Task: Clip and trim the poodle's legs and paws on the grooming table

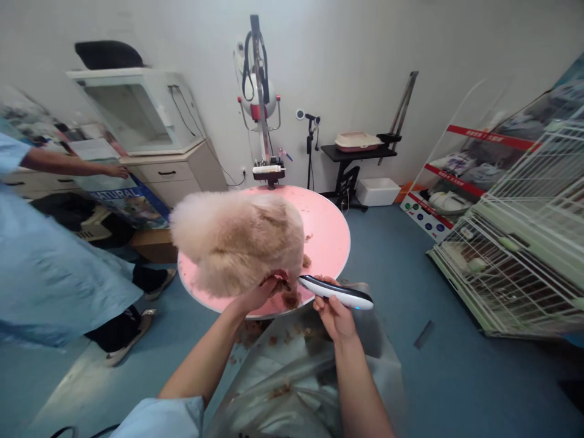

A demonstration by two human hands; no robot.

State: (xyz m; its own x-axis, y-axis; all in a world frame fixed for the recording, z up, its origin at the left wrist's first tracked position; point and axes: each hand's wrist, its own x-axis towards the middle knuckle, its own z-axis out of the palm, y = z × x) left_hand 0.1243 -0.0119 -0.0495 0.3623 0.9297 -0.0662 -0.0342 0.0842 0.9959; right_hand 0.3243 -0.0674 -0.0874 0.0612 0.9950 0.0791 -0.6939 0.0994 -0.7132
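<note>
A fluffy cream-and-tan dog [237, 237] is on the round pink grooming table [326, 213], its coat shorter at the right end. My left hand [262, 293] is closed at the dog's leg, low on the near side, with its fingertips partly hidden by fur. In my right hand [335, 313] is a white and black hair clipper [340, 292], a small blue light glowing on it. The clipper's head points left and sits close beside the leg. Brown clumps of cut hair [291, 299] lie on the table by the leg.
At the left stands a person in a blue gown [50, 243], one arm stretched toward a bag. Behind the table rises a grooming post [262, 121] with a small tray. Wire cages [511, 261] and a shelf rack are at the right. Cut hair lies on my apron [283, 377].
</note>
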